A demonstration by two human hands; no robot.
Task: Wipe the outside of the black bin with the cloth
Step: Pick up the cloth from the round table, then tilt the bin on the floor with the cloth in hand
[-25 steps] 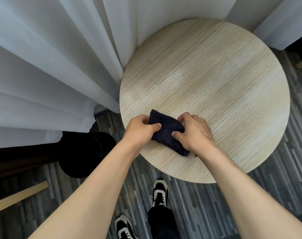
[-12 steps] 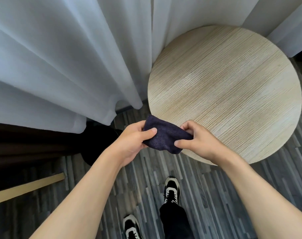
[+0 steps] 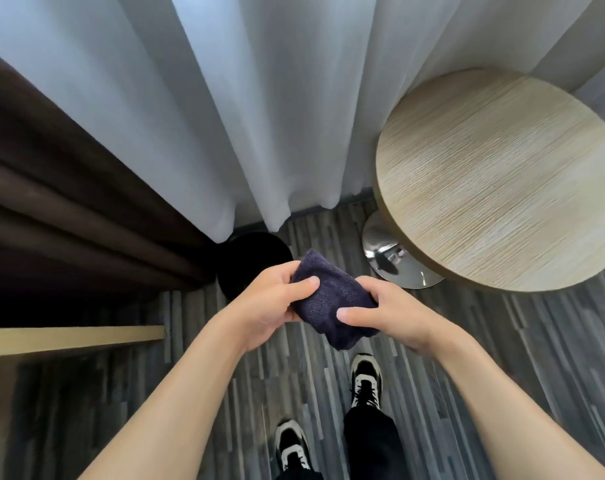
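Observation:
A folded dark navy cloth (image 3: 332,299) is held in mid-air between both hands, above the floor. My left hand (image 3: 266,306) grips its left edge with the thumb on top. My right hand (image 3: 391,315) grips its right side. The black bin (image 3: 249,258) stands on the floor just beyond and left of my left hand, at the foot of the curtains. My left hand and the cloth hide its near rim. The cloth does not touch the bin.
A round light-wood table (image 3: 502,181) with a chrome base (image 3: 394,258) stands at the right. White sheer curtains (image 3: 259,98) and a dark brown curtain (image 3: 69,202) hang behind the bin. A wooden edge (image 3: 72,337) juts in at the left. My shoes (image 3: 365,379) stand on striped grey flooring.
Both hands lifted the cloth off the table and carried it left and toward me. The view swung left, so the bin now sits just ahead of my hands.

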